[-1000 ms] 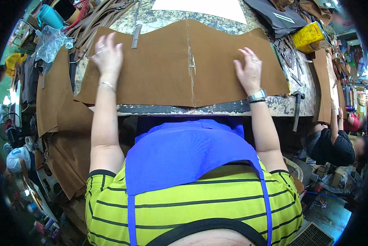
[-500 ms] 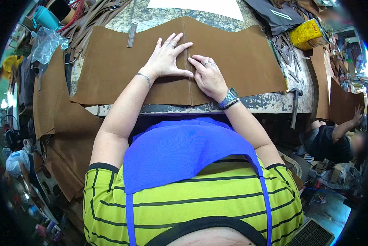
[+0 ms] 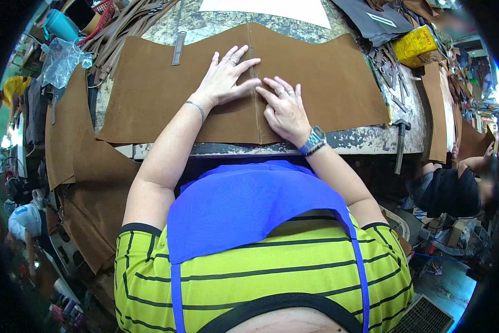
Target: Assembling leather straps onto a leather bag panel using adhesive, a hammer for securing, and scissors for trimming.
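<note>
A large brown leather piece (image 3: 327, 83) lies flat on the worktable in front of me, with a seam (image 3: 251, 41) running down its middle from far edge to near edge. My left hand (image 3: 227, 77) rests on the leather just left of the seam, fingers spread, its thumb and forefinger reaching to the seam. Right of the seam, my right hand (image 3: 285, 108) touches the leather with its fingers apart, the forefinger tip by the seam. Neither hand holds anything. A small leather strap (image 3: 179, 48) lies across the far left edge of the piece.
On the right table edge lies a hammer (image 3: 401, 145), near metal tools (image 3: 392, 75) and a yellow can (image 3: 419, 46). Leather straps (image 3: 128, 28) are heaped at far left. Brown leather (image 3: 96, 183) hangs at left. A white sheet (image 3: 266, 10) lies beyond. Other people work on both sides.
My right hand has shifted slightly nearer and its fingers have spread. My left thumb has moved up a little along the seam. The person at right has lowered an arm.
</note>
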The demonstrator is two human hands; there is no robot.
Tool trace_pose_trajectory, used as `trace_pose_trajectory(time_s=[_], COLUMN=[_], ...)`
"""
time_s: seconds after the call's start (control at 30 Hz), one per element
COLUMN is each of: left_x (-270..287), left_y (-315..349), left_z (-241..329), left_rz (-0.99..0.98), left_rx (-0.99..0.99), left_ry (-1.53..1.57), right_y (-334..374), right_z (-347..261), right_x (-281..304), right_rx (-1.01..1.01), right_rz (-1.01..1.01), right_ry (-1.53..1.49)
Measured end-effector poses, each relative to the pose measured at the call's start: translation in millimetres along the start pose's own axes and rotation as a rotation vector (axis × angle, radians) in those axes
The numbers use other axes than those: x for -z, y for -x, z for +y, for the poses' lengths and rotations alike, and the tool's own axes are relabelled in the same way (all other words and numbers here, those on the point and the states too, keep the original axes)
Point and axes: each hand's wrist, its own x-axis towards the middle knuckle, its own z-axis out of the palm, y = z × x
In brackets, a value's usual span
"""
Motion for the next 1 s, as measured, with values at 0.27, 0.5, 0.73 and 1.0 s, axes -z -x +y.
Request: trace_pose_trajectory(time_s=[0.27, 0.5, 0.73, 1.0], left_x=[0.4, 1.6, -0.2, -0.2], left_y=[-2.9, -0.5, -1.5, -3.0], left_z=[0.0, 1.0, 1.3, 0.7], left_rz=[-0.003, -0.003, 0.006, -0.005], left_rx=[0.026, 0.034, 0.037, 0.037], left_ry=[0.023, 0.050, 0.059, 0.053], right_y=[2.0, 13.6, -1.0, 9.9], right_z=[-10.5, -7.7, -13.2, -25.1], right_x=[-1.0, 3.9, -3.3, 3.3], right_rx=[-0.038, -0.001, -0.072, -0.063], right_rz=[0.007, -0.003, 0.000, -0.074], right_ry=[0.049, 0.039, 0.148, 0.203])
